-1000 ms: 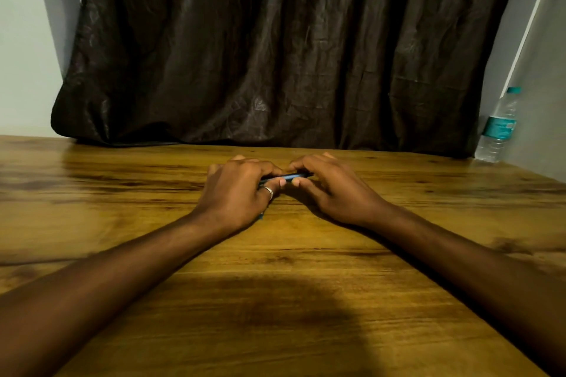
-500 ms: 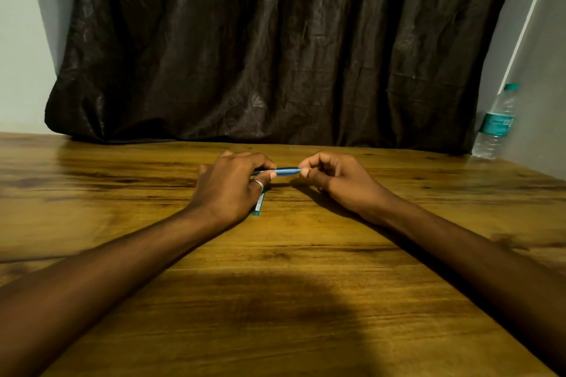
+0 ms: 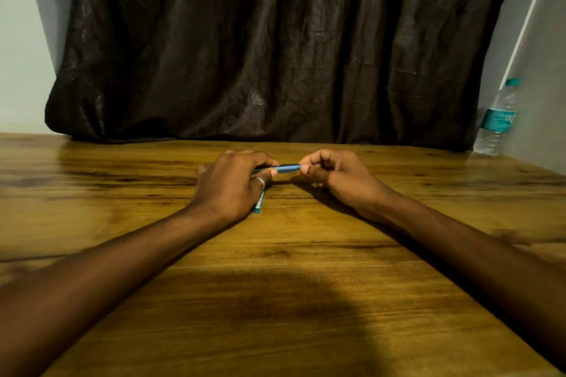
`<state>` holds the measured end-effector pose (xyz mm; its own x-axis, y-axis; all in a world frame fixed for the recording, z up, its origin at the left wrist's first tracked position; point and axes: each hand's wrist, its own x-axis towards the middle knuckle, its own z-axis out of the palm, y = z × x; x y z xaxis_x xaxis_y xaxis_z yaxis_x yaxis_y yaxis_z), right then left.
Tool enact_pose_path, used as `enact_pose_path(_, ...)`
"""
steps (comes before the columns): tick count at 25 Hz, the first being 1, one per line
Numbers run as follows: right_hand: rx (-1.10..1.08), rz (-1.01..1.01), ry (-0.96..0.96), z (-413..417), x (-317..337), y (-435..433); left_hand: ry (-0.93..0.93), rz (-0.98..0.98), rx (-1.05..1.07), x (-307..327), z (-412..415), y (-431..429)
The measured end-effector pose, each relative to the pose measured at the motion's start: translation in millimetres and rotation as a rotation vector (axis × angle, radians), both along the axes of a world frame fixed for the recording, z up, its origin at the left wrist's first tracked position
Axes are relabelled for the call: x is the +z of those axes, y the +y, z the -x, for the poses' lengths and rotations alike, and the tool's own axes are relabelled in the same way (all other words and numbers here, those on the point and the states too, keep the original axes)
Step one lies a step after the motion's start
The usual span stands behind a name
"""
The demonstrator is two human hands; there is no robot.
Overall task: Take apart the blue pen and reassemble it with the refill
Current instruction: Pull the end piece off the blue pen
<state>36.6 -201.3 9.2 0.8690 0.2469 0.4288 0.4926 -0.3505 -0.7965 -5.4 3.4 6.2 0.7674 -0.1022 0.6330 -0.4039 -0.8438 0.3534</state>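
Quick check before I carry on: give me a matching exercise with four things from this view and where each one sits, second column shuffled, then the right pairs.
Things:
1. blue pen
2. water bottle
3. dark curtain
4. ring

Places:
A. hanging behind the table's far edge
B. on a finger of the left hand
C. held level between both hands, the right hand at its right end
D. standing at the far right of the wooden table, by the wall

Pairs: 1-C, 2-D, 3-A, 4-B
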Motion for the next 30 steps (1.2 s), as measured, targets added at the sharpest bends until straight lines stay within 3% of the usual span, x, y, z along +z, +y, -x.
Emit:
enact_pose_path(12,-0.082,-0.171,0.107,-4.8,-2.3,-1.1,0.045,0.073,-0.007,1.4,-2.8,2.0)
enact_pose_path(23,-0.103,0.66,-0.504,-1.1,3.0,-3.2,0.033,0.121,0.133,-0.4,-6.6,2.0)
enact_pose_path(26,-0.06,0.781,-0.539,-2.3,2.4,0.6,0.032,0.121,0.137,-0.6,-7.1,2.7)
enact_pose_path(30,-0.053,0.795,-0.537,-1.3,2.0,1.3,0.032,0.119,0.125,-0.1,-7.2,3.3)
